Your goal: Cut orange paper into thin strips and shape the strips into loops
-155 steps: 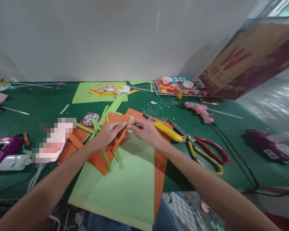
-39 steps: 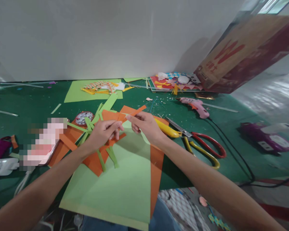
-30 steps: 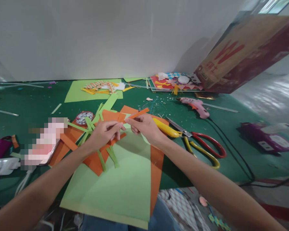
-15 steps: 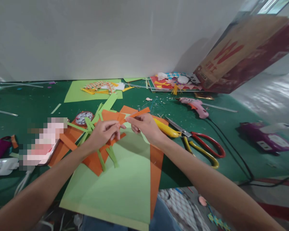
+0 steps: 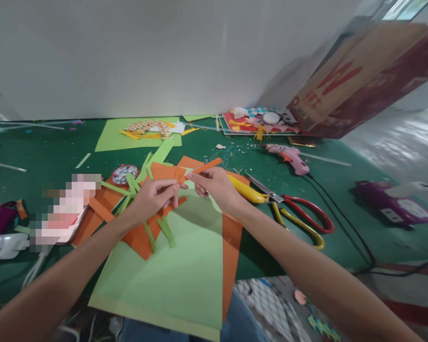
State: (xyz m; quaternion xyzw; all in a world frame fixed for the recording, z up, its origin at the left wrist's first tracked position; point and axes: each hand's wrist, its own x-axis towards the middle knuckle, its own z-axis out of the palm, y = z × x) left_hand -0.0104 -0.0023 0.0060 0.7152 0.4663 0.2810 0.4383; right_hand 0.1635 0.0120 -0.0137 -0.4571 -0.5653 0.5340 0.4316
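My left hand point(image 5: 152, 198) pinches the edge of an orange paper piece point(image 5: 164, 172) that lies among green paper strips point(image 5: 166, 231). My right hand point(image 5: 216, 187) is closed on a narrow orange paper strip point(image 5: 204, 166) that sticks out up and to the right from its fingertips. The two hands nearly touch above a large light green sheet point(image 5: 167, 270), which covers an orange sheet point(image 5: 231, 247) at the table's front edge.
Right of my hands lie a yellow utility knife point(image 5: 248, 190) and red and yellow scissors point(image 5: 299, 218). A pink glue gun point(image 5: 288, 156) with a black cord lies further back, a purple device point(image 5: 395, 206) at far right. A cardboard box point(image 5: 364, 80) leans at the back right.
The orange strip in my right hand has come free of the orange piece and now points up to the right. Both hands have stayed almost in place for the last second.
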